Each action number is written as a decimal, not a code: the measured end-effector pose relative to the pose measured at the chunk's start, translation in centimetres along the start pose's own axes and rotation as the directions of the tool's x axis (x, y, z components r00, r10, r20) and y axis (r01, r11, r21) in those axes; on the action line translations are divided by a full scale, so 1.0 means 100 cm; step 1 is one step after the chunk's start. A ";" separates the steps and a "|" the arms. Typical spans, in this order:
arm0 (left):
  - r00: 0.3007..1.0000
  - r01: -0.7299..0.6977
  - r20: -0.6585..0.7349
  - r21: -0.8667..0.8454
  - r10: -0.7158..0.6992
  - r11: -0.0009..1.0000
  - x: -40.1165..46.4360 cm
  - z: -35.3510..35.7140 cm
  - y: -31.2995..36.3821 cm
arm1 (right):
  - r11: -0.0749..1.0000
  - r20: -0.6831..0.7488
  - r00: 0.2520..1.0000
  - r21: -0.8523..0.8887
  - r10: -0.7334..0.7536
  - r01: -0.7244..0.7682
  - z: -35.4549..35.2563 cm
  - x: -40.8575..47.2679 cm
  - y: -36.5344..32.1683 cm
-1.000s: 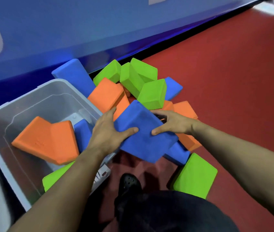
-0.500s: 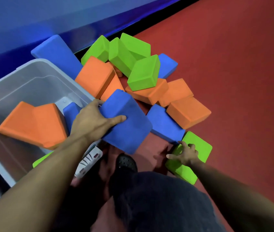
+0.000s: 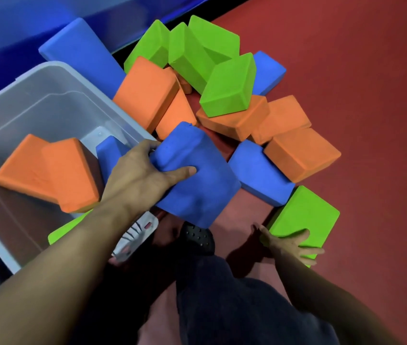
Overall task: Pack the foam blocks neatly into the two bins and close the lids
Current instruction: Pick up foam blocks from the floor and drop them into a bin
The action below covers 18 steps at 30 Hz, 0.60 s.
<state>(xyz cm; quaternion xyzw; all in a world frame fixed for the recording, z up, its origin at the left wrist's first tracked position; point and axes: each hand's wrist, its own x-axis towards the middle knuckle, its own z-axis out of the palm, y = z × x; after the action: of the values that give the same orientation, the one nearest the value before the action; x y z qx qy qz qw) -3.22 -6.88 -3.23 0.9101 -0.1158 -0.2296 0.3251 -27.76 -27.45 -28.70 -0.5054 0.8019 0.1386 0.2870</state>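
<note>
The right hand (image 3: 287, 242) has let go of the blue rectangular foam block (image 3: 195, 175) and now clasps the green foam block (image 3: 303, 215) at four o'clock on the floor; the left hand (image 3: 137, 178) alone grips the blue one at the rim of the clear plastic bin (image 3: 48, 95), so two blocks can go in together.

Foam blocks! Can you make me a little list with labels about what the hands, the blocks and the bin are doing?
left hand: grips a blue block beside the bin
right hand: holds a green block on the red floor
bin: clear, lid off, holding orange, blue and green blocks
pile: orange, green and blue blocks loose on the floor
</note>
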 end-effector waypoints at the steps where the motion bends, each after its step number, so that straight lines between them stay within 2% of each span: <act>1: 1.000 0.005 -0.006 -0.011 -0.005 1.000 0.001 0.000 0.000 | 1.000 -0.012 1.000 0.003 0.011 -0.011 0.000 0.000 0.000; 8: 0.999 -0.038 -0.035 -0.008 0.038 0.999 -0.003 -0.004 0.013 | 0.999 -0.013 0.999 0.022 -0.038 0.039 -0.030 -0.013 0.012; 10: 0.995 -0.079 -0.064 0.013 0.080 0.997 -0.009 -0.009 0.022 | 0.997 0.040 0.999 0.063 -0.035 0.033 -0.044 -0.027 0.014; 12: 0.989 -0.108 -0.103 0.026 0.110 0.994 -0.017 -0.016 0.031 | 0.982 0.133 0.991 0.190 -0.029 0.003 -0.054 -0.038 0.016; 15: 0.976 -0.124 -0.176 0.011 0.125 0.992 -0.029 -0.029 0.038 | 0.886 0.329 0.935 0.462 -0.135 -0.035 -0.078 -0.070 0.013; 16: 0.971 -0.126 -0.202 0.007 0.125 0.992 -0.034 -0.035 0.038 | 0.868 0.379 0.906 0.496 -0.187 -0.029 -0.087 -0.084 0.011; 18: 0.959 -0.123 -0.256 -0.002 0.119 0.992 -0.042 -0.047 0.037 | 0.853 0.373 0.885 0.519 -0.278 0.049 -0.097 -0.105 0.006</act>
<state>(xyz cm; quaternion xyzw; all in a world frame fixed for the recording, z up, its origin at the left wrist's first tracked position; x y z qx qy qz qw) -4.81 -5.61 3.83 0.9203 -0.1263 -0.0910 0.3590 -28.04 -24.47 -14.74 -0.4388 0.6781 0.0120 0.5894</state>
